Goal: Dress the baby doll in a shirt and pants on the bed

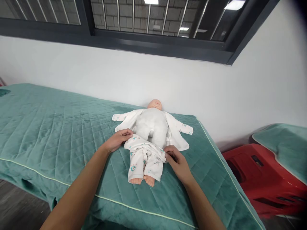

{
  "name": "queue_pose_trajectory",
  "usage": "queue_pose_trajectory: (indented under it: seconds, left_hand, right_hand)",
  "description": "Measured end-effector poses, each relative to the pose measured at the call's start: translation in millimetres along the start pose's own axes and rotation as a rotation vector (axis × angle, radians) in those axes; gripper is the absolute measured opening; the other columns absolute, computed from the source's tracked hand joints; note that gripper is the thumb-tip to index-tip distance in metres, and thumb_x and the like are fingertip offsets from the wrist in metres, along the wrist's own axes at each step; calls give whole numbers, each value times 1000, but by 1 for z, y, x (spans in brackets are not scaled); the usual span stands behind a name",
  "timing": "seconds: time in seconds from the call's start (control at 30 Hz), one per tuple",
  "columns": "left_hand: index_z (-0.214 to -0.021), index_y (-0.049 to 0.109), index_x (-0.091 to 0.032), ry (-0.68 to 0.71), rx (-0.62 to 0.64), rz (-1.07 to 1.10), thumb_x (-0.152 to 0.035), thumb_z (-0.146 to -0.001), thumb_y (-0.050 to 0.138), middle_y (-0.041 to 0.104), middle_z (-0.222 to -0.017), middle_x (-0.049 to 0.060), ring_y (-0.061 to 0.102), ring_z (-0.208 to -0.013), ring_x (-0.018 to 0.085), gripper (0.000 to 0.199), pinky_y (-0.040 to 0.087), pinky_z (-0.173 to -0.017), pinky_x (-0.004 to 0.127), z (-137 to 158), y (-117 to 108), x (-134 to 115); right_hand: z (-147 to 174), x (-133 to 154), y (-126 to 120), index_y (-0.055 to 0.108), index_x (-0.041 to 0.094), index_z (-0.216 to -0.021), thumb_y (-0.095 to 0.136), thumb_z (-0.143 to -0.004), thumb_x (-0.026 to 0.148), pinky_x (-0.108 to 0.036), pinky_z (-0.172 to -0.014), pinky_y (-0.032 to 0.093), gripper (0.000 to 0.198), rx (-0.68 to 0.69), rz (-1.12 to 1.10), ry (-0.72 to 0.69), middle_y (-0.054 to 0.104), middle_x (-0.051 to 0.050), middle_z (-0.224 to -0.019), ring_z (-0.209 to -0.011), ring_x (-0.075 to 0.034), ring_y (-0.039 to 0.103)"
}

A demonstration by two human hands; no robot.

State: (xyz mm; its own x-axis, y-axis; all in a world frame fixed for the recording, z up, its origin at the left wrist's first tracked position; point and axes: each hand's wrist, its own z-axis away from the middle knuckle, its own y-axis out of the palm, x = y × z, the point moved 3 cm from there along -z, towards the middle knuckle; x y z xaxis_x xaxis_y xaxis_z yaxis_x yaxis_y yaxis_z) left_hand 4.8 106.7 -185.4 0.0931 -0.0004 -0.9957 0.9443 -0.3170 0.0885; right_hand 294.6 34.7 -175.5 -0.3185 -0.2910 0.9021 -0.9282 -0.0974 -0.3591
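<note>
Keep both sides of the waistband level on the doll's legs

The doll (152,123) lies on its back on a green quilted cover (72,137), its head toward the wall (96,73) and its feet toward the person. The printed trousers (146,158) are around its legs, below the torso, with the waistband bunched across the thighs and the feet showing beyond the cuffs. A white top (180,143) lies open beneath the doll, its sleeves spread out to either side.

The left hand (120,139) appears to pinch the waistband at one side of the doll's legs; the right hand (176,161) grips the waistband at the other side between thumb and fingers.

The band slants: its left-hand side sits nearer the doll's torso than its right-hand side. To handle this well, the two hands should work in small, equal shifts and bring the lagging side level first. The folds gathered between the doll's legs look likely to bind, so smoothing them there would ease the cloth. The body looks soft, so tugging hard on one side could twist the doll or drag it across the cover. A pinch that takes the full edge of the band, rather than a loose fold, should spread the pull and spare the fabric.
</note>
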Motion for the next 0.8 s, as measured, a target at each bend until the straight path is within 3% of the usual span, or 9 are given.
queue_pose_trajectory:
  seconds: [0.1, 0.27, 0.43, 0.63, 0.8]
  left_hand:
    - [-84, 65, -16, 1, -14, -10, -43, -74, 73, 60, -79, 0, 51, -72, 12, 30, 38, -66, 23, -1, 0, 1]
    - [-83, 64, -16, 47, -78, -82, -45, -76, 70, 60, -79, 0, 50, -72, 12, 30, 38, -66, 23, -3, 1, 1]
    - [-85, 63, -15, 62, -103, -178, -45, -81, 65, 60, -83, 1, 51, -75, 13, 30, 40, -69, 24, -4, 4, -3]
    - [-91, 62, -15, 13, 18, -247, -39, -78, 67, 63, -89, 3, 55, -81, 16, 27, 44, -73, 26, 0, 10, -12]
    - [-93, 61, -15, -58, 105, -302, -26, -72, 67, 64, -91, 2, 56, -82, 16, 25, 44, -75, 27, 1, 13, -20]
  right_hand:
    - [-1, 4, 1, 60, 22, -93, 61, -85, 35, -29, -71, 47, 16, 42, -28, 7, 62, -4, -100, -83, -17, 58]
    - [0, 2, 3, 57, 21, -86, 67, -80, 39, -27, -66, 44, 21, -4, -13, 94, 61, 0, -82, -74, -16, 56]
    - [-2, 1, 4, 55, 21, -82, 66, -82, 42, -26, -63, 42, 24, 8, 1, 89, 55, 2, -74, -69, -14, 51]
    - [-5, 9, 6, 55, 20, -80, 59, -89, 38, -28, -71, 40, 20, 134, 100, -70, 53, -1, -84, -78, -15, 50]
    - [-5, 5, 4, 54, 21, -75, 57, -91, 38, -31, -76, 40, 24, 91, 124, -74, 56, -2, -86, -82, -17, 53]
